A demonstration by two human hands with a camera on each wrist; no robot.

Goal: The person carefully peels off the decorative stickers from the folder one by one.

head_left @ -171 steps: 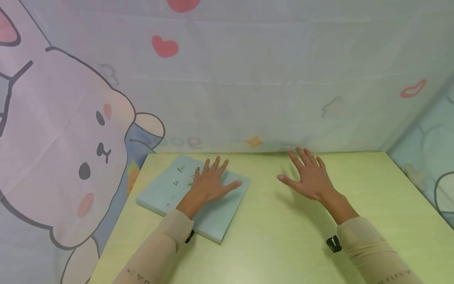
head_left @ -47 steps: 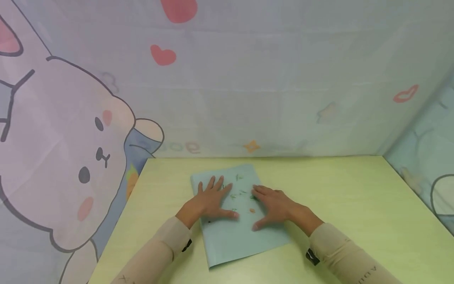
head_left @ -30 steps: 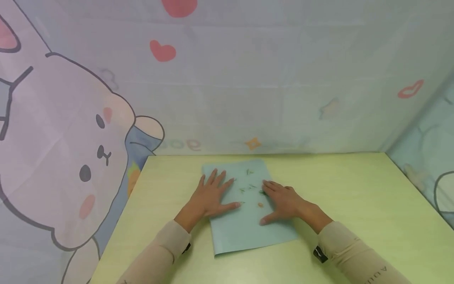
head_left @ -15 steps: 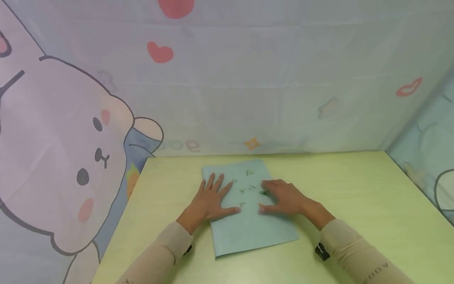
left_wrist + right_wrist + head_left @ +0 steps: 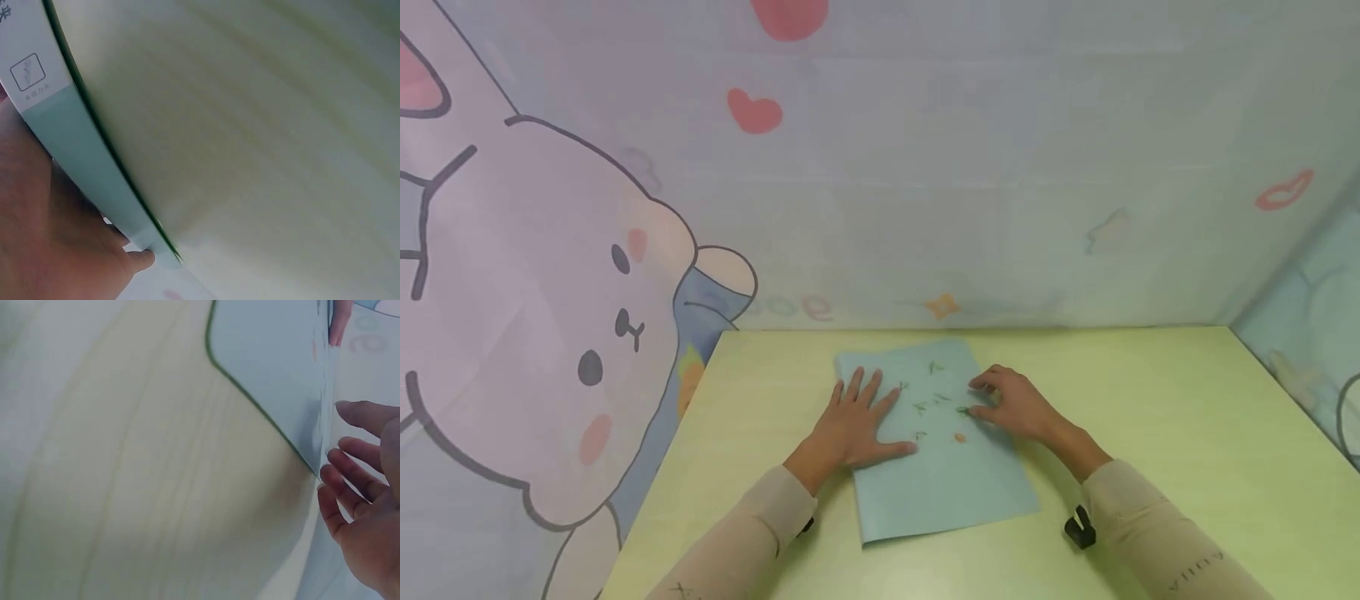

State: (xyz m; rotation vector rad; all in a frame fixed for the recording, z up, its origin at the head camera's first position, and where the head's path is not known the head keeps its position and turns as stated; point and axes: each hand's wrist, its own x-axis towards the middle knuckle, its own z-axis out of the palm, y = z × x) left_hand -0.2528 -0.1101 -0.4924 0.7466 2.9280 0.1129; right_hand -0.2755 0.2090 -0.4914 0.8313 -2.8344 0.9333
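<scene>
A light blue folder (image 5: 951, 492) lies slightly turned on the table, its cover printed with small green sprigs and an orange spot. My left hand (image 5: 853, 429) rests flat with spread fingers over its left side. In the left wrist view the folder's spine (image 5: 94, 156) shows a white label, with the left hand (image 5: 56, 231) alongside. My right hand (image 5: 1018, 404) is at the folder's right edge, fingers loosely bent, thumb tip low over the cover. In the right wrist view the right hand (image 5: 369, 487) holds nothing, its fingertips right at the edge of the cover (image 5: 269, 356).
The pale yellow-green table (image 5: 1150, 433) extends on both sides of the folder. A cloth backdrop (image 5: 1000, 167) with hearts and a large cartoon rabbit (image 5: 550, 333) hangs behind and to the left. Another printed cloth (image 5: 1322, 317) closes off the right side.
The folder has gone from the table's left side to the middle and turned. My right hand came in from the right to it, then just now shifted to its edge, fingers bending.
</scene>
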